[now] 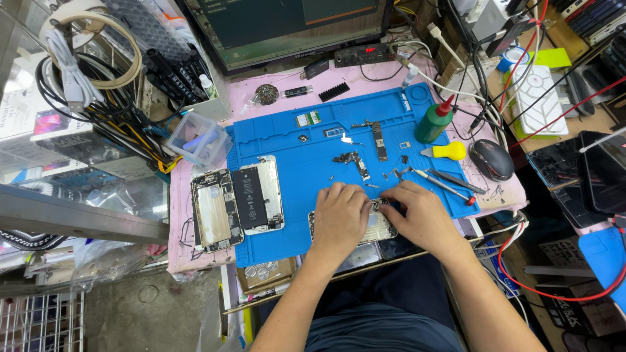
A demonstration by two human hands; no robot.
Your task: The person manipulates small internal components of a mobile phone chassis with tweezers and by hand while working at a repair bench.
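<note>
Phone in hand: the opened phone chassis (377, 225) lies at the near edge of the blue work mat (287, 215), under both your hands and mostly hidden by them.
Left hand: your left hand (339, 218) rests knuckles-up on the chassis with fingers curled down; you press on it, but whether anything is pinched I cannot tell.
Right hand: your right hand (420, 218) has its fingertips bunched at the chassis's top edge, on a small dark part too small to name.
Handling: judge it light, stiff and flat, with a smooth metal shell that may slide on the mat. The exposed insides look fragile, so hold it by the outer frame edges.
Containers: 1 clear plastic box (197, 139) sits off the mat's far left corner, tilted; its contents are blurred. 1 green bottle with a red tip (435, 120) stands upright at the far right of the mat.
Nearby: 2 more opened phones (238, 199) lie side by side to the left; tweezers (456, 180) lie just right of your right hand.
</note>
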